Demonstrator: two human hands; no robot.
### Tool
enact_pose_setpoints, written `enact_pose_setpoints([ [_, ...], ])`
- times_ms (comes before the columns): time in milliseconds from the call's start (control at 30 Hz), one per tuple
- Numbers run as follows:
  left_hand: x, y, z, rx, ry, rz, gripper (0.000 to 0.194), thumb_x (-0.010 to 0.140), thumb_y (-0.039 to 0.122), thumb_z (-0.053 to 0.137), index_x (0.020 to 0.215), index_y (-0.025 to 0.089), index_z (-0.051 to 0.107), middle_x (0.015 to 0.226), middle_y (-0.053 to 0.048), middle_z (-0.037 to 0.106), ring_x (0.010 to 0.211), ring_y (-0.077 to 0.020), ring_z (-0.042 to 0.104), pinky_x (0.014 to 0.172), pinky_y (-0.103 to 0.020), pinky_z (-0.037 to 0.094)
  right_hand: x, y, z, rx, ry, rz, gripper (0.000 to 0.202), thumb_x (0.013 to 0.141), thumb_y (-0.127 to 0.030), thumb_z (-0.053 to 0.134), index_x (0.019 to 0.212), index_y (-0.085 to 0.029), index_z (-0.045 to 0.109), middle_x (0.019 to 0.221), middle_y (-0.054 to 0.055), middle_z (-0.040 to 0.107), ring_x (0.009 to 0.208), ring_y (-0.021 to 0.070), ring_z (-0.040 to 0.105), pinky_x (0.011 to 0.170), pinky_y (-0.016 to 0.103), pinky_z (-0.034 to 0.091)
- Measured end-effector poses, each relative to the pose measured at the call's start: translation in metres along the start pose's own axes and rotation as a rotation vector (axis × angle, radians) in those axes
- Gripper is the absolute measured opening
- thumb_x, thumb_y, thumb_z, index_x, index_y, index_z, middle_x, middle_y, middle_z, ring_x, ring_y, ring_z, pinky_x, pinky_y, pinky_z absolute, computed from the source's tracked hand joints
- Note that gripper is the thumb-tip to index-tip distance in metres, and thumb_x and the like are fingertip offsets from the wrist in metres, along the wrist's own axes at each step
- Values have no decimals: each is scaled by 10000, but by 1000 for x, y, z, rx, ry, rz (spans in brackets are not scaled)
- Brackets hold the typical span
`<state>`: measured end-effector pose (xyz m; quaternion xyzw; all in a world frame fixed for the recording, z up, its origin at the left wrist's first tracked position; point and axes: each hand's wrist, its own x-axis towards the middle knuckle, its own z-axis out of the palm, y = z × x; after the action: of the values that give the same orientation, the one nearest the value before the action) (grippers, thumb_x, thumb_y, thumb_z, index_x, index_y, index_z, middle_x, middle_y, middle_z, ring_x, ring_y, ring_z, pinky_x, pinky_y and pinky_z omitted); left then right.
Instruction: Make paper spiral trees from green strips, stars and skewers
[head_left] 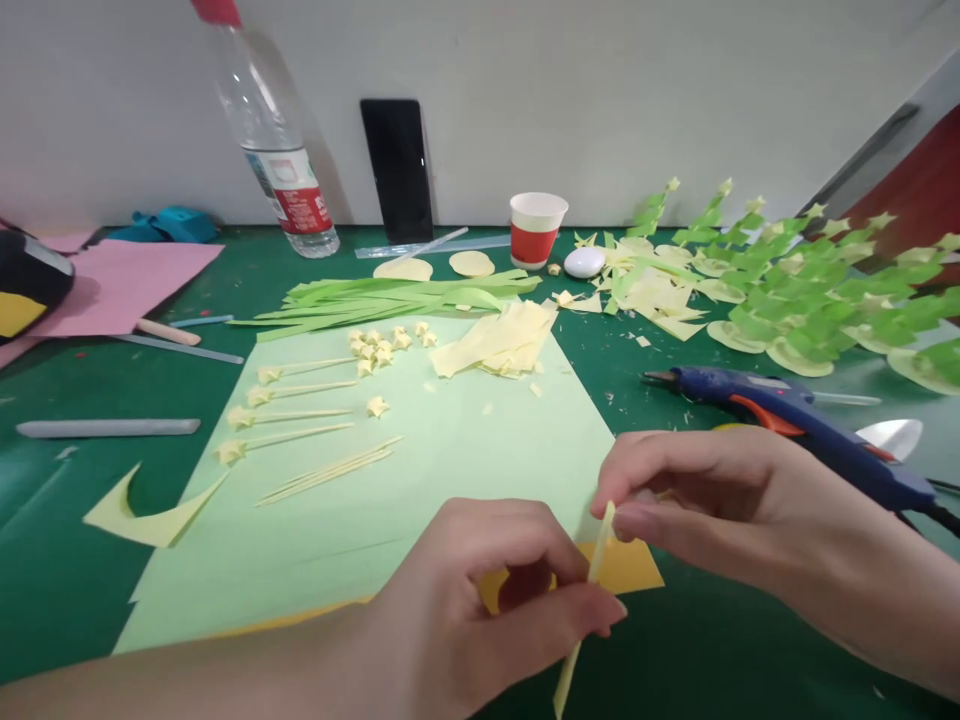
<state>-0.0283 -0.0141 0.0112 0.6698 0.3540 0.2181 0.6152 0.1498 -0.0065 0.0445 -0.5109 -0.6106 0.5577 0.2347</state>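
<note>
Bright, even overhead light casts soft shadows; the bottle (274, 140) leans with wide-angle distortion, near hands slightly blurred.

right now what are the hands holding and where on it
A thin yellow paper strip. The right hand pinches its top end between the fingertips; the left hand grips it around the middle, between thumb and fingers. Its lower end hangs free.

bottle (274, 140) top cut off by frame edge, paper strip (585, 600) mid hidden btw left hand (480, 610) fingers
</note>
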Motion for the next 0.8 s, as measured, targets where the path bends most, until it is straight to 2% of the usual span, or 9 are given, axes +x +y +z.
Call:
enact_pose_setpoints([
  [133, 2, -2, 1, 21, -29, -71, 256, 782, 307, 541, 569, 178, 481, 519, 42, 459, 491, -88, 393, 454, -175, 317, -2, 5, 1, 10, 18, -56, 114, 719, -292, 589, 632, -238, 639, 594, -21, 573, 489, 71, 463, 418, 127, 377],
  [233, 2, -2, 2, 23, -42, -69, 247, 786, 304, 530, 579, 178, 481, 501, 48, 450, 464, -78, 364, 426, -162, 295, -4, 10, 0, -15, 22, -61, 92, 718, -308, 605, 653, -260, 648, 631, -21, 586, 479, 69, 456, 418, 140, 380],
  [433, -1, 3, -1, -13, -88, -33, 220, 839, 236, 427, 716, 180, 600, 508, 50, 434, 447, -65, 390, 407, -142, 295, -6, 12, 0, -94, 14, -66, 122, 742, -317, 583, 652, -247, 627, 615, -15, 572, 466, 80, 438, 412, 173, 366],
  [633, -1, 1, -3, 57, -67, -28, 265, 843, 257, 417, 734, 181, 646, 474, 50, 371, 412, -67, 320, 361, -158, 234, -5, 10, 0, -108, 9, -67, 107, 726, -310, 562, 657, -245, 612, 615, -14, 592, 487, 97, 467, 422, 187, 382],
  [800, -3, -3, 1, 161, 9, -39, 284, 841, 321, 426, 748, 221, 675, 470, 28, 460, 430, -92, 369, 370, -165, 275, -6, 11, 4, -182, 72, -113, 112, 707, -284, 543, 625, -234, 601, 618, -2, 606, 499, 113, 482, 437, 207, 399],
])
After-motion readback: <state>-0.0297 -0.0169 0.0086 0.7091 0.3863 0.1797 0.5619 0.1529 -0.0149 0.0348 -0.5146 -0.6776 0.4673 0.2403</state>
